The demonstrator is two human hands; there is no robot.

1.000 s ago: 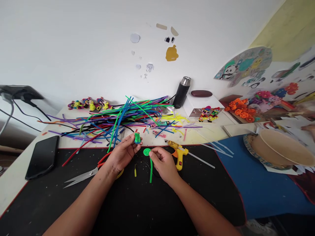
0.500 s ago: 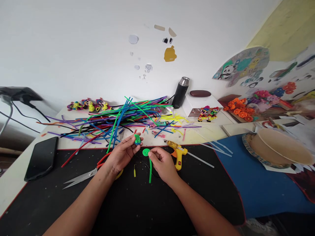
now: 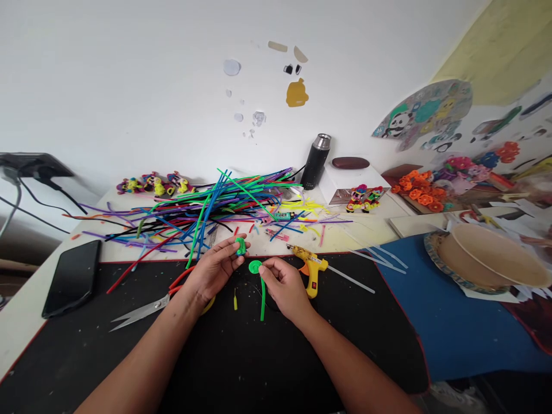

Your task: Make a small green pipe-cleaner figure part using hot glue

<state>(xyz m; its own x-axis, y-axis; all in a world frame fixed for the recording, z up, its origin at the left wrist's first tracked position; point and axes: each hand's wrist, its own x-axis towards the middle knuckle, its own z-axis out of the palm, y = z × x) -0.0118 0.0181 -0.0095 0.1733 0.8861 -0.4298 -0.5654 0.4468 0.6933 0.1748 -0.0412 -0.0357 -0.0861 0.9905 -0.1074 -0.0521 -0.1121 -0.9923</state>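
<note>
My left hand (image 3: 218,264) is closed on a small green and blue pipe-cleaner piece (image 3: 240,247), held between thumb and fingers. To its right, my right hand (image 3: 283,286) pinches a green pipe cleaner (image 3: 263,302) whose top is coiled into a flat disc and whose straight tail hangs down. The two pieces are apart. Beside my right hand lies a yellow glue gun (image 3: 313,270) with a clear glue stick in its back. Scissors (image 3: 144,311) with orange handles lie partly hidden under my left forearm. A small yellow pointed piece (image 3: 235,302) lies between my hands on the black mat (image 3: 241,368).
A heap of coloured pipe cleaners (image 3: 207,198) spreads along the back. A black flask (image 3: 316,161) stands near a white box (image 3: 351,184). Small figures (image 3: 364,198) stand before the box. A phone (image 3: 72,278) lies at left, a round hat-like object (image 3: 474,259) at right.
The green and blue piece in my left hand has turned slightly. Otherwise both hands hold nearly the same positions, and the view has shifted a little.
</note>
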